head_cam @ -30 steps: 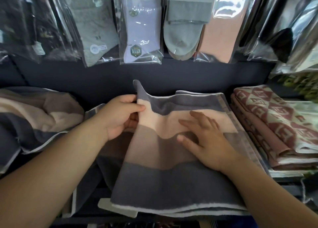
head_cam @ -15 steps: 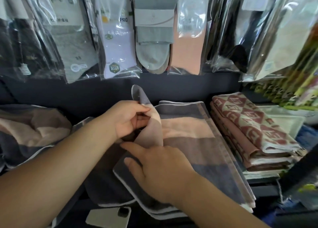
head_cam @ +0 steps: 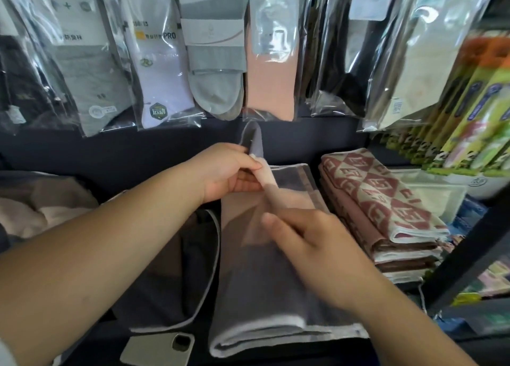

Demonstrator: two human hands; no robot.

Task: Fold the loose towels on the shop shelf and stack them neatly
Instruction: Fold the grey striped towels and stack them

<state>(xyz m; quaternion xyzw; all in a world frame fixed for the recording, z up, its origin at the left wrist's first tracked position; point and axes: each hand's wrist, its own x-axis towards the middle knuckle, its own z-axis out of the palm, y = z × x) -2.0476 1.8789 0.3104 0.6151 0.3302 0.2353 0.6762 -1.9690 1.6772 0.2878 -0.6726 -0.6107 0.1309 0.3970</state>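
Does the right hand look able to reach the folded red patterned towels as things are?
Probably yes. The right hand is open over the striped towel, holding nothing, and the red patterned towels lie beside it with nothing between.

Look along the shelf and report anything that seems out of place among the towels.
A phone lies nearest the camera, beside the striped towel, which is odd among linens. On the left, a crumpled towel sits unfolded, unlike the neat patterned stack on the right.
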